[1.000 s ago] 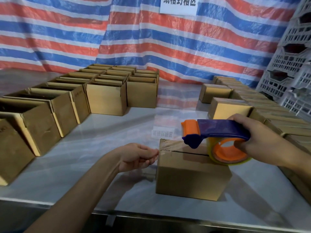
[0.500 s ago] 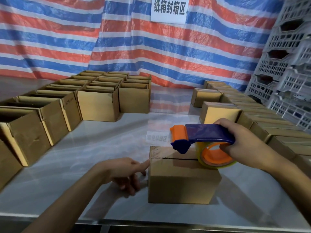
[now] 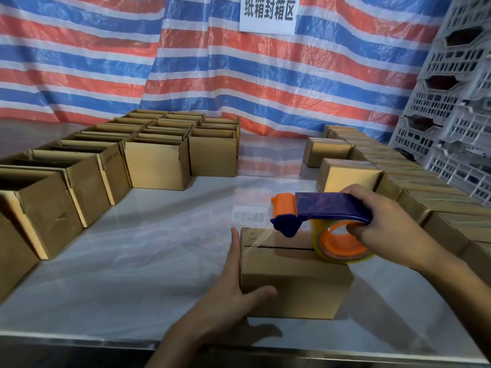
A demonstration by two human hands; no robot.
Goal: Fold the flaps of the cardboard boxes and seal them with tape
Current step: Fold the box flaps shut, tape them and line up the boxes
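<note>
Bracing the box (image 3: 295, 288) on the table (image 3: 132, 274): left hand (image 3: 233, 282) flat, fingers (image 3: 235, 251) straight on its left face, thumb on front. Its seam (image 3: 287, 247) runs left-right, taped only at the left end. Over the right half sits the tape dispenser (image 3: 324, 211), right hand (image 3: 382, 227) gripping it. Pull should go rightward along the seam.

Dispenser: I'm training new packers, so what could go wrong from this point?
1. The tape stretches from the dispenser to the box's left edge; it could land off the seam or wrinkle.
2. The left hand only lies flat against the box's side, not gripping; a pull by the right hand might slide the box on the glossy table.
</note>
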